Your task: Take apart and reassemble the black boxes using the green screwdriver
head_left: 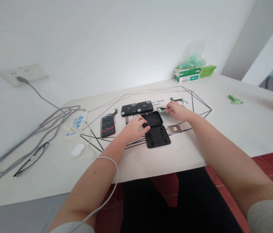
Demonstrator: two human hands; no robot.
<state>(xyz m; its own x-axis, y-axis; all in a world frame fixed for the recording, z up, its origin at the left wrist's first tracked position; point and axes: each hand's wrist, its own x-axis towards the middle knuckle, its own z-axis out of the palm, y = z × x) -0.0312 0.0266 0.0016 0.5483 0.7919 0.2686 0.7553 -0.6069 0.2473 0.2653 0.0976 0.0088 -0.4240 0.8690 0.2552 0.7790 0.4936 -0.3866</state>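
Observation:
My right hand [177, 111] pinches the edge of a small green circuit board [161, 110] just behind the black plastic case halves. My left hand [134, 128] rests at the left edge of the upper case half [154, 119], fingers apart and thumb reaching toward the lower half. That lower case half [158, 137] lies inside-up in front, touching or nearly touching the upper one. A silvery metal plate [175, 129] with a pale square pad lies to the right of the halves. Behind my left hand a screwdriver [127, 120] is partly hidden.
Two closed black boxes [136, 108] sit side by side farther back. A phone [108, 125], a white earbud case [78, 150], glasses [31, 159] and grey cables [36, 136] lie leftward. Green boxes [187, 74] stand by the wall. A white cord [113, 187] crosses my left arm.

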